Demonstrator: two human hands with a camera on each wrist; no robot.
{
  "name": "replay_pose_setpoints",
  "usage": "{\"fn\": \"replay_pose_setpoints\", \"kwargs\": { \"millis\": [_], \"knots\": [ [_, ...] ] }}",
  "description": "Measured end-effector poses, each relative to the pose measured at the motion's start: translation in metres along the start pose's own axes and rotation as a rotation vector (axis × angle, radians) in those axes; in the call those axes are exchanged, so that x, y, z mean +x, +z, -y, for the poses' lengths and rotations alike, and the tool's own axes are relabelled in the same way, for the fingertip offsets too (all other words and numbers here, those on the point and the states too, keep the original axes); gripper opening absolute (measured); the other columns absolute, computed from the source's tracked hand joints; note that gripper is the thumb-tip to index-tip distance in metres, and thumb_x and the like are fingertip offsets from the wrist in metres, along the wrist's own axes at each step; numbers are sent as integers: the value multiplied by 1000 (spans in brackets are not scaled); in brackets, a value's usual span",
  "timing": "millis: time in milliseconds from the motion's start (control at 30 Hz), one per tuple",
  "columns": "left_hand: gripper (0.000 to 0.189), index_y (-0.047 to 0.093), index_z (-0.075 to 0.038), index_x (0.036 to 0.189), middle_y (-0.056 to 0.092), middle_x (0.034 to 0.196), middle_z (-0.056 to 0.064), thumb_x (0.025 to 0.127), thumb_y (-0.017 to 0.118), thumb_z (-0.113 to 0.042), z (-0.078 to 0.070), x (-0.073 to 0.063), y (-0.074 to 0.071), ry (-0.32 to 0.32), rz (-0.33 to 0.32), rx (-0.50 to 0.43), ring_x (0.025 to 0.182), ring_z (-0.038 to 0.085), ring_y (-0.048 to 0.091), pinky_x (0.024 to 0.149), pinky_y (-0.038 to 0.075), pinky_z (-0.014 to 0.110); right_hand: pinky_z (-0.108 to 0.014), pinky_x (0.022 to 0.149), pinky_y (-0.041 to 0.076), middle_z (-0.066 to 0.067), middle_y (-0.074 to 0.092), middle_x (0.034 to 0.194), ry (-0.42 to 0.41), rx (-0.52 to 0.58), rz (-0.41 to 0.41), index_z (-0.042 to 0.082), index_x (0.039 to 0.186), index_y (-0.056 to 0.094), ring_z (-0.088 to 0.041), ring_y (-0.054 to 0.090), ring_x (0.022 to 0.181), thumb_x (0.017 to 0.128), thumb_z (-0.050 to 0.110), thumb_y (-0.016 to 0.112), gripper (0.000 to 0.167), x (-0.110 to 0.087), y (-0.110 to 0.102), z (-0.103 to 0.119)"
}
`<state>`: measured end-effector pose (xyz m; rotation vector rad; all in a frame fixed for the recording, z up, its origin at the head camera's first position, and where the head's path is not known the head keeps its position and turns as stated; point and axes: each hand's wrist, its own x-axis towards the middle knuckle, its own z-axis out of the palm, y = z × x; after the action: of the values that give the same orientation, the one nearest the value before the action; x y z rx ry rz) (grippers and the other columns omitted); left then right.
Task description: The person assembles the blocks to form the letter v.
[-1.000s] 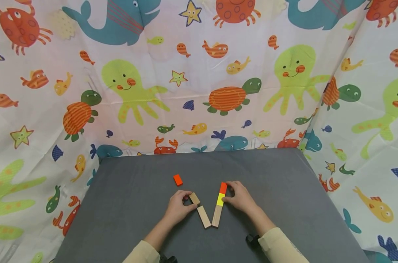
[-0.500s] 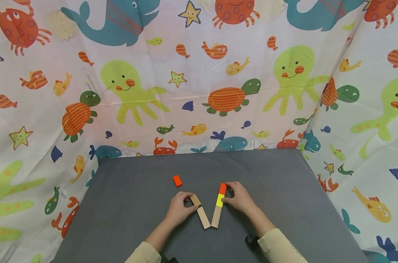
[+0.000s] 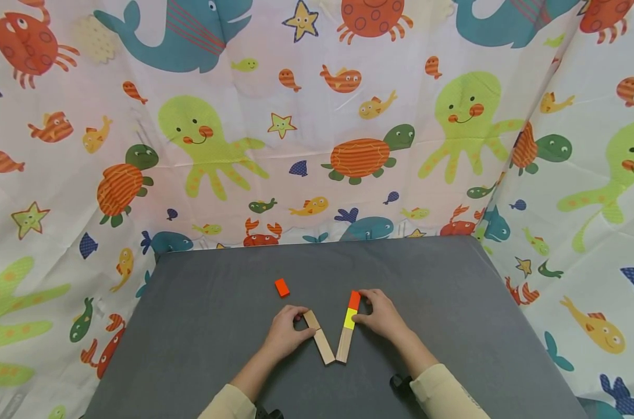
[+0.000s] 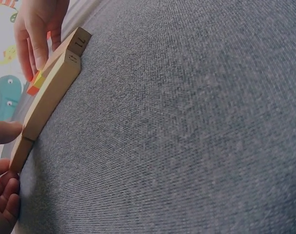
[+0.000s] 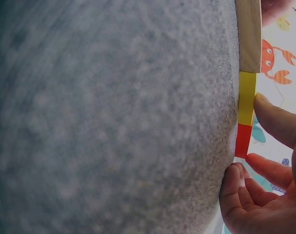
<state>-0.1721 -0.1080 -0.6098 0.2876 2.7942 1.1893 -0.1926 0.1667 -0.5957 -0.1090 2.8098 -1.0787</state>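
My left hand [image 3: 284,333] grips a short wooden block [image 3: 312,320], fingers at its far end and thumb near its joint with a long wooden block [image 3: 324,347]. Those two lie end to end in a slanting row. Opposite, another long wooden block [image 3: 345,345], a yellow block [image 3: 351,318] and an orange-red block [image 3: 354,299] form a second row. Both rows converge at the near end, making a V. My right hand [image 3: 384,314] holds that second row's far part: in the right wrist view, the thumb touches the yellow block [image 5: 247,97] and a fingertip meets the red block's end [image 5: 243,140].
A loose orange block [image 3: 282,287] lies beyond my left hand. Grey cloth covers the table [image 3: 202,326]. A curtain printed with sea animals [image 3: 296,145] hangs behind the far edge and along the sides.
The short wooden block has turned slightly and moved against the long one, closing the gap and lining up with it. My right hand and its row have stayed in place.
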Motion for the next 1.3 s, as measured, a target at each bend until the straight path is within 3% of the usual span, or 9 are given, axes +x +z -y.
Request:
{"fn": "replay_pose_setpoints", "kwargs": {
  "millis": [367, 700, 1300],
  "knots": [
    [35, 72, -12, 118, 63, 107, 0, 86, 80, -24, 3, 1, 2, 36, -43, 22, 97, 16, 58, 86, 47, 38, -50, 101, 48, -13, 56, 134, 2, -6, 4, 8, 141, 57, -28, 57, 115, 81, 30, 86, 70, 0, 0, -2],
    [37, 72, -13, 117, 63, 106, -1, 84, 82, -27, 1, 0, 2, 8, -36, 20, 96, 15, 56, 85, 47, 37, -50, 101, 48, -13, 56, 134, 7, -7, 4, 8, 141, 58, -28, 57, 115, 81, 30, 86, 70, 1, -1, -1],
    [36, 72, -13, 117, 63, 103, -2, 86, 80, -30, 2, 0, 1, 33, -43, -3, 93, 13, 56, 83, 47, 34, -49, 100, 49, -13, 57, 133, 1, 1, -6, 8, 140, 59, -28, 58, 113, 80, 28, 87, 69, -3, 0, 2]
  ]
}}
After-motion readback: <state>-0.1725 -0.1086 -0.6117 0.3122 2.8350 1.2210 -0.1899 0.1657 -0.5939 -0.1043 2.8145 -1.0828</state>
